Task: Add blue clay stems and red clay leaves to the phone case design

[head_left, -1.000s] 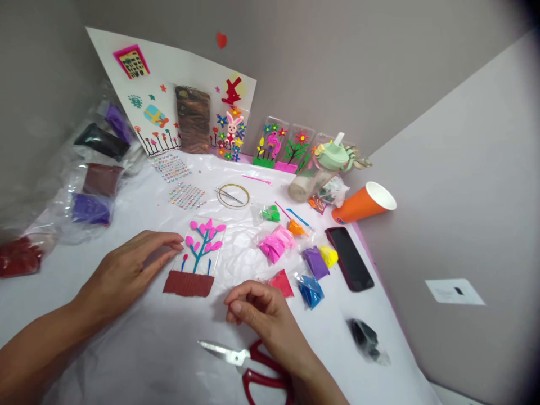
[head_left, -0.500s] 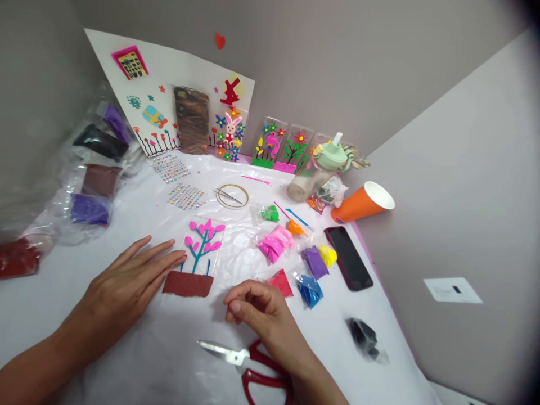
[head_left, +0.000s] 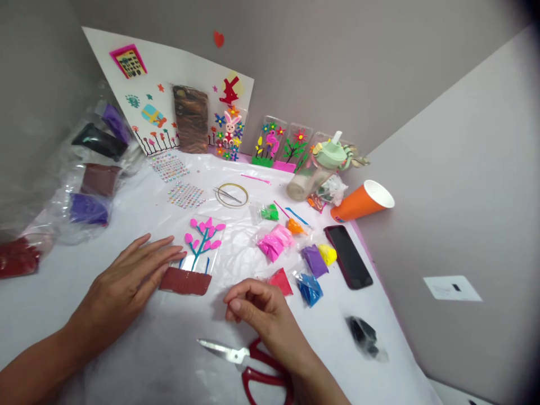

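A clear phone case (head_left: 215, 256) lies on the white table cover, bearing a blue-green clay stem with pink petals (head_left: 206, 236) and a brown clay strip (head_left: 185, 280) across its lower end. My left hand (head_left: 129, 273) rests flat with fingers spread, its fingertips touching the case's left edge. To the right of the case, my right hand (head_left: 257, 315) is curled with thumb and fingertips together; whatever lies between them is too small to make out. Red-handled scissors (head_left: 240, 357) lie partly under my right wrist.
Bagged clay packets (head_left: 312, 261), a phone (head_left: 349, 257), an orange cup (head_left: 360, 202) and a bottle (head_left: 314, 169) stand or lie at right. Decorated cases (head_left: 264, 143) lean at the back. Gem sheets (head_left: 185, 194) and a ring with tweezers (head_left: 232, 194) lie beyond the case.
The case has turned slightly, its brown end shifting a little left and up under my left fingertips. My right hand has hardly moved.
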{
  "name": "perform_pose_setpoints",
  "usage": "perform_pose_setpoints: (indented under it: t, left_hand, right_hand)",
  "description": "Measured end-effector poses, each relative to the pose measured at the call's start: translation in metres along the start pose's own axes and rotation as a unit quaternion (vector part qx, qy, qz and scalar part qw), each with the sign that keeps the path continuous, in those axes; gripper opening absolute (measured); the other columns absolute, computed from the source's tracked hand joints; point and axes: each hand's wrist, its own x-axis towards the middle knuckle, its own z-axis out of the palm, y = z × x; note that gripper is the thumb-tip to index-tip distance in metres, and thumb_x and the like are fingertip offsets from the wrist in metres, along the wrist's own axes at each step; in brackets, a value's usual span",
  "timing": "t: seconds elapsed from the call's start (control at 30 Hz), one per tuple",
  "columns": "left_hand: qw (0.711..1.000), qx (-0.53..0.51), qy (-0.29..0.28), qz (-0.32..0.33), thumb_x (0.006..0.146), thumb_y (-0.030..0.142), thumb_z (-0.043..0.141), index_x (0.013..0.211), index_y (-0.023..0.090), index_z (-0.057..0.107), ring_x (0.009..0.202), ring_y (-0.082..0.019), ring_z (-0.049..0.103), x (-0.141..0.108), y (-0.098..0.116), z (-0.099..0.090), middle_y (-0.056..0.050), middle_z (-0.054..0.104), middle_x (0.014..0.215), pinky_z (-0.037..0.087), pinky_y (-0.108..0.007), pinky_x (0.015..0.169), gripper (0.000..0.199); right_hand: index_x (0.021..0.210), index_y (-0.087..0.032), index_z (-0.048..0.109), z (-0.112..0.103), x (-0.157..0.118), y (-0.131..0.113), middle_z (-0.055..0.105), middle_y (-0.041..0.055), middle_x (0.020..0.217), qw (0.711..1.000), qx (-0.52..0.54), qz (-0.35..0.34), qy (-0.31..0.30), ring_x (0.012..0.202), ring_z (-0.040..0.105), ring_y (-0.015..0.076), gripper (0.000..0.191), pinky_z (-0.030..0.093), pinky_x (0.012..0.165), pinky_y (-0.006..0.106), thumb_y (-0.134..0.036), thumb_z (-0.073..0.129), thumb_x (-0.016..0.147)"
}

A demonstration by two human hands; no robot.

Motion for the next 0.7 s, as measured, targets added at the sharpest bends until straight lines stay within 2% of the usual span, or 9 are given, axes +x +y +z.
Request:
perform_pose_setpoints:
  t: [0.17,0.37,0.53,0.7]
  left_hand:
    - [0.999,-0.021,0.014,-0.026,0.101,0.030,0.048,0.132,0.036,0.059,0.132,-0.022,0.060,0.0040,0.0028,0.0003,0.002,0.071,0.130,0.034,-0.047,0.126,0.033]
    - [0.999,0.016,0.034,0.027,0.101,0.028,0.050,0.135,0.036,0.058,0.125,-0.024,0.066,0.0085,0.0044,-0.0020,0.002,0.075,0.126,0.036,-0.054,0.123,0.035]
    - [0.997,0.054,0.012,0.054,0.100,0.023,0.050,0.139,0.033,0.056,0.129,-0.028,0.064,0.0079,-0.0018,0.0005,-0.002,0.076,0.124,0.034,-0.056,0.123,0.041]
    - [0.997,0.055,0.013,0.055,0.098,0.019,0.050,0.133,0.031,0.060,0.130,-0.029,0.063,0.0086,-0.0034,0.0033,-0.003,0.078,0.118,0.031,-0.058,0.124,0.038]
  right_hand:
    - [0.090,-0.019,0.076,-0.0002,0.0000,0.0019,0.069,0.0004,0.073,1.000,-0.001,0.002,-0.002,0.069,0.062,0.0119,0.025,0.048,0.069,0.023,-0.044,0.077,0.088]
    - [0.090,-0.020,0.076,-0.0002,0.0004,0.0012,0.069,0.0003,0.073,1.000,-0.011,0.006,-0.003,0.067,0.060,0.0120,0.025,0.048,0.068,0.024,-0.045,0.076,0.088]
    - [0.091,-0.020,0.076,0.0000,-0.0001,0.0007,0.069,0.0001,0.072,1.000,-0.005,0.008,-0.004,0.068,0.060,0.0116,0.025,0.048,0.069,0.023,-0.044,0.076,0.088]
    - [0.090,-0.019,0.076,0.0004,0.0000,0.0000,0.069,0.0001,0.073,1.000,-0.002,0.007,-0.003,0.068,0.061,0.0114,0.025,0.048,0.070,0.023,-0.044,0.077,0.088]
